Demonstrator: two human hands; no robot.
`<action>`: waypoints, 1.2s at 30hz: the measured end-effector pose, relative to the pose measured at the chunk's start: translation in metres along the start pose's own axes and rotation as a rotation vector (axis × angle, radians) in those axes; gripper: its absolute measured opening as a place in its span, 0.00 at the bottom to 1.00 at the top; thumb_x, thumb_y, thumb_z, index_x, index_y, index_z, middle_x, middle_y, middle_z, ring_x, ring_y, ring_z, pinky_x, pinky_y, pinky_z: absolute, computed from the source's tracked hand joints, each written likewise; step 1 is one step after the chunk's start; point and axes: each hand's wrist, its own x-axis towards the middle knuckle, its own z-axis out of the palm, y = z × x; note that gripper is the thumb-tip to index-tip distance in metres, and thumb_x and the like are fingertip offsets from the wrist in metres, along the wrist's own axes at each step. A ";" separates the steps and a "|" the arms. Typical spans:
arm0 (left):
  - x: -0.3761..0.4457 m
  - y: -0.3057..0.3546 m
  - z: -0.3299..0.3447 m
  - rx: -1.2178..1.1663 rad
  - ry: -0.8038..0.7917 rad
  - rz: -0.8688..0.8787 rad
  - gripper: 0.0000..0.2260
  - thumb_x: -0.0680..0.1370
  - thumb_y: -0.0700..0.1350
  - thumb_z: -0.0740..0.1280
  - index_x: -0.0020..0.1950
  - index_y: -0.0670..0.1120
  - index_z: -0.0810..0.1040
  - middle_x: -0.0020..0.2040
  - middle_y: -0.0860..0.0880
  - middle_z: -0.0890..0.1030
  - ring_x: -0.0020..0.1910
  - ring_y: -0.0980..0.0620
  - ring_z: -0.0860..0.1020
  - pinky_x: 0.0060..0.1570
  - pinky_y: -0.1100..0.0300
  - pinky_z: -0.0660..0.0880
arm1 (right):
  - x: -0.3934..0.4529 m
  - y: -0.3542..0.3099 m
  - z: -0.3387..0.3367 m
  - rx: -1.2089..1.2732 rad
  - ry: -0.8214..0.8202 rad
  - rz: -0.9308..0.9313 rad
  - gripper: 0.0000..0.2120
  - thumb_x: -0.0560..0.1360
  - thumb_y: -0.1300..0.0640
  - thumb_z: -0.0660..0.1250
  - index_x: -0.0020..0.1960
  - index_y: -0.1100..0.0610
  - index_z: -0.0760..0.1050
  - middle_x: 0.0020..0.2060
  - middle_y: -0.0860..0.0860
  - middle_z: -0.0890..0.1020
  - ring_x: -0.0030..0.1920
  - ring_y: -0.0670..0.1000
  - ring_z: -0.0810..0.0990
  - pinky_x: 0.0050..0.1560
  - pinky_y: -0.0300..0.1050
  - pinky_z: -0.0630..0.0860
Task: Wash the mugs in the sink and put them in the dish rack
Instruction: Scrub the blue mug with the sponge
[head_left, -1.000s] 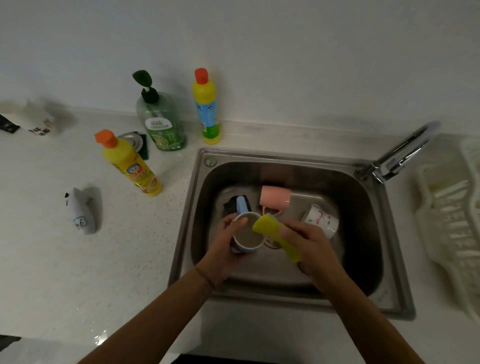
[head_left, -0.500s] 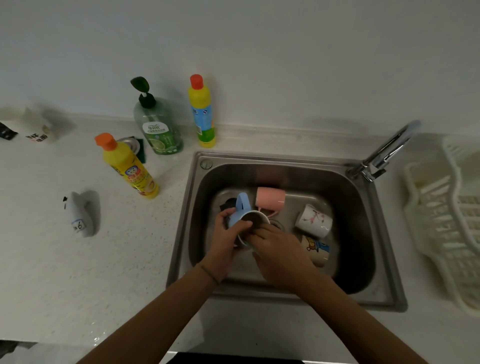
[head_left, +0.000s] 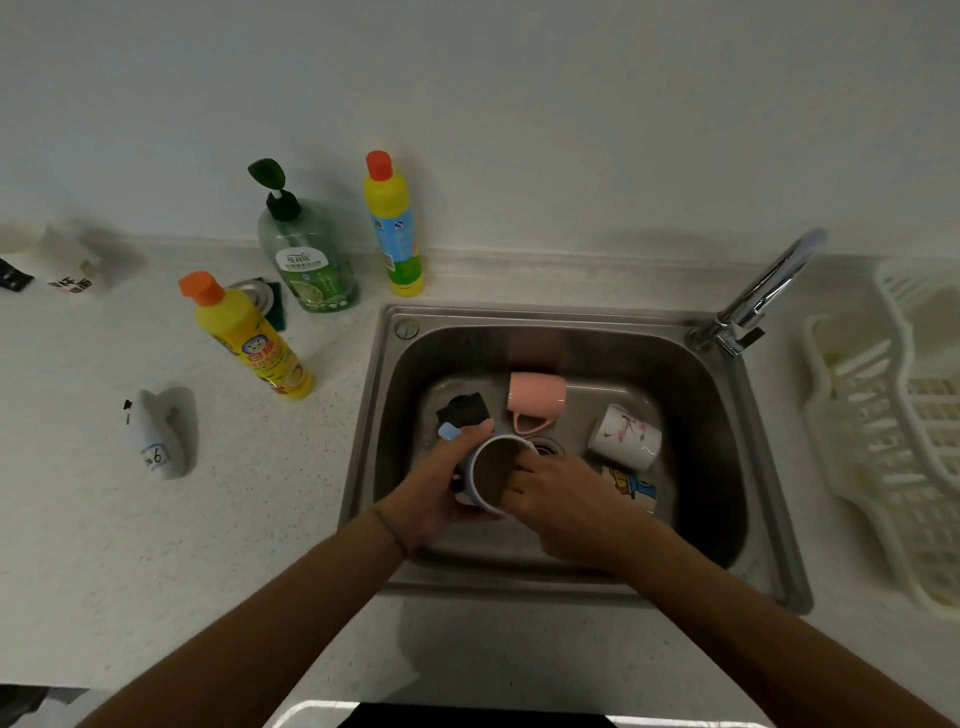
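My left hand (head_left: 436, 493) grips a blue mug (head_left: 488, 475) from the left, tilted over the steel sink (head_left: 519, 584) with its mouth toward me. My right hand (head_left: 563, 504) has its fingers curled into the mug's mouth; the yellow sponge it held is hidden from view. A pink mug (head_left: 537, 396) lies on its side at the back of the basin. A white flowered mug (head_left: 626, 436) lies to the right. A cartoon-printed mug (head_left: 631, 488) is partly hidden behind my right hand. The cream dish rack (head_left: 893, 415) stands right of the sink.
A chrome faucet (head_left: 763, 291) rises at the sink's back right corner. A black object (head_left: 462, 410) lies in the basin behind my left hand. Two yellow bottles (head_left: 249, 338) (head_left: 395, 228) and a green soap dispenser (head_left: 306, 254) stand on the counter to the left.
My right hand brought the yellow sponge from above the rim into the blue mug, where it is now out of sight. My left hand turned the mug, its handle now by my thumb.
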 end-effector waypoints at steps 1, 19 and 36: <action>0.000 -0.004 0.003 -0.028 0.032 0.002 0.41 0.58 0.70 0.80 0.65 0.50 0.81 0.64 0.41 0.81 0.64 0.39 0.78 0.51 0.42 0.82 | 0.000 0.000 0.000 0.011 -0.004 0.002 0.25 0.79 0.57 0.67 0.74 0.57 0.67 0.68 0.56 0.75 0.68 0.56 0.72 0.66 0.54 0.74; -0.001 -0.009 0.031 0.035 0.230 0.478 0.16 0.81 0.44 0.67 0.67 0.50 0.67 0.62 0.43 0.77 0.56 0.47 0.82 0.45 0.56 0.82 | 0.012 -0.038 -0.002 0.578 0.177 0.523 0.23 0.81 0.59 0.63 0.75 0.58 0.65 0.69 0.56 0.74 0.66 0.53 0.74 0.66 0.44 0.72; -0.008 -0.011 0.034 0.039 0.232 0.509 0.17 0.78 0.49 0.69 0.64 0.52 0.68 0.62 0.43 0.78 0.57 0.44 0.82 0.46 0.54 0.82 | 0.018 -0.036 -0.003 0.922 0.196 0.557 0.20 0.82 0.62 0.62 0.73 0.58 0.68 0.65 0.57 0.76 0.61 0.53 0.77 0.64 0.46 0.75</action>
